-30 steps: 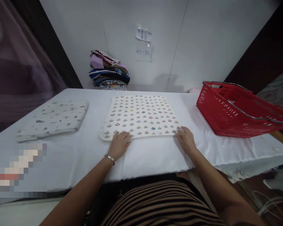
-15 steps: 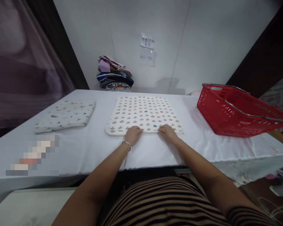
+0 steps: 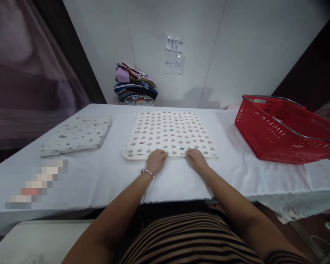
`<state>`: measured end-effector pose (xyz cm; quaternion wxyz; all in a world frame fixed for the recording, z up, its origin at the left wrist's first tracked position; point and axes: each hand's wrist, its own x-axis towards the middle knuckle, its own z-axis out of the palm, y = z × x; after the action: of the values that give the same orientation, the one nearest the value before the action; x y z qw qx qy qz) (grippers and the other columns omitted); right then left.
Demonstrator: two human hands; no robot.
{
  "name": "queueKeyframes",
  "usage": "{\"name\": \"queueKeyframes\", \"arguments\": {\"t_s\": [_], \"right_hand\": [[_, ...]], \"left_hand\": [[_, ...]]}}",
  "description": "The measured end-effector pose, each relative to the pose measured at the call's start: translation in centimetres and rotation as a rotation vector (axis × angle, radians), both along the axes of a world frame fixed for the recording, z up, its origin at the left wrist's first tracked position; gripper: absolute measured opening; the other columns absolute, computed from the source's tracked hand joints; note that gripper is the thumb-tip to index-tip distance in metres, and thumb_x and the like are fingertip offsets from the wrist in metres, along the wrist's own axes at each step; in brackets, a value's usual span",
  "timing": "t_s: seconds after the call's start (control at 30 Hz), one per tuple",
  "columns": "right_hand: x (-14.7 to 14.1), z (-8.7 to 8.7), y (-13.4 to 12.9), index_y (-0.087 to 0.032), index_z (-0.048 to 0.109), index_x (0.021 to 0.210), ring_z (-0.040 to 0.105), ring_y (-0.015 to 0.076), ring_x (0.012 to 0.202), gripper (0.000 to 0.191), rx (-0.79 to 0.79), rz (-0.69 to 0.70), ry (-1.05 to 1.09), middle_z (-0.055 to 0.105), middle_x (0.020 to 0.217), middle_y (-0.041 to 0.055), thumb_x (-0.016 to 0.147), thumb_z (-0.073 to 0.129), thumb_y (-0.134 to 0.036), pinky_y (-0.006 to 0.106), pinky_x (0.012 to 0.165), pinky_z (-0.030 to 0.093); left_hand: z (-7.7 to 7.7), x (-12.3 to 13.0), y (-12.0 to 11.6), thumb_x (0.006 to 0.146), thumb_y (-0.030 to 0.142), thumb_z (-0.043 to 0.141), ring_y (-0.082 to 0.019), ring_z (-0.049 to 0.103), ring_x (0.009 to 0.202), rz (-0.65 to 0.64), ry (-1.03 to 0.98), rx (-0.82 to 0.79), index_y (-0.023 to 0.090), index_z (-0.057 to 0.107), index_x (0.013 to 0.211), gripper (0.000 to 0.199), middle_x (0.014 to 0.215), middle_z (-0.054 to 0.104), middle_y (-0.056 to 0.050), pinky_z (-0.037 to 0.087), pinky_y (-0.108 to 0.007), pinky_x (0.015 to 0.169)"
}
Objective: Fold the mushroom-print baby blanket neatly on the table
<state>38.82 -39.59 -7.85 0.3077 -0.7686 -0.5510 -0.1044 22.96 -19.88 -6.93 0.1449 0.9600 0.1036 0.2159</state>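
A folded white cloth point(image 3: 167, 128) printed with small grey, red and blue figures lies flat on the white-covered table in front of me. At its near edge, left of the middle, my left hand point(image 3: 156, 161) has its fingers closed on the hem; a bracelet is on that wrist. My right hand point(image 3: 197, 160) grips the same edge further right, with thumb and fingers together. The fingertips of both hands are partly hidden by the cloth's edge. Over to the left lies a second folded printed cloth point(image 3: 77, 134), apart from my hands.
The red plastic basket point(image 3: 275, 135) with metal handles stands at the table's right. Folded fabrics point(image 3: 134, 86) are stacked at the back, against the wall. Paper notes point(image 3: 173, 55) hang on that wall. A pixelated patch point(image 3: 37, 185) covers something at front left.
The view has shifted slightly, so the basket appears further right. Both hands stay on the cloth's near edge, and the cloth lies much as before.
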Motion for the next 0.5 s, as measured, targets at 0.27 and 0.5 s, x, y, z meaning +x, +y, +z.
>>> {"name": "queueKeyframes", "arguments": {"t_s": [0.27,0.5], "right_hand": [[0.3,-0.8,0.2,-0.019,0.066,0.093,0.057,0.0216,0.094,0.019,0.003,0.009,-0.079,0.066,0.100,0.0084,0.090,0.048,-0.023,0.038,0.084,0.045],[0.4,-1.0,0.5,-0.019,0.065,0.093,0.057,0.0210,0.091,0.017,0.025,-0.007,-0.061,0.067,0.098,0.0078,0.090,0.048,-0.020,0.037,0.081,0.046]], "left_hand": [[0.2,-0.2,-0.5,0.089,0.027,0.047,-0.020,0.052,0.093,-0.013,0.031,0.098,0.022,0.067,0.093,0.021,0.097,0.064,-0.005,0.042,-0.036,0.080],[0.0,0.2,-0.2,0.091,0.029,0.042,-0.019,0.052,0.088,-0.021,0.022,0.146,0.022,0.066,0.092,0.025,0.093,0.064,-0.005,0.041,-0.034,0.074]]}}
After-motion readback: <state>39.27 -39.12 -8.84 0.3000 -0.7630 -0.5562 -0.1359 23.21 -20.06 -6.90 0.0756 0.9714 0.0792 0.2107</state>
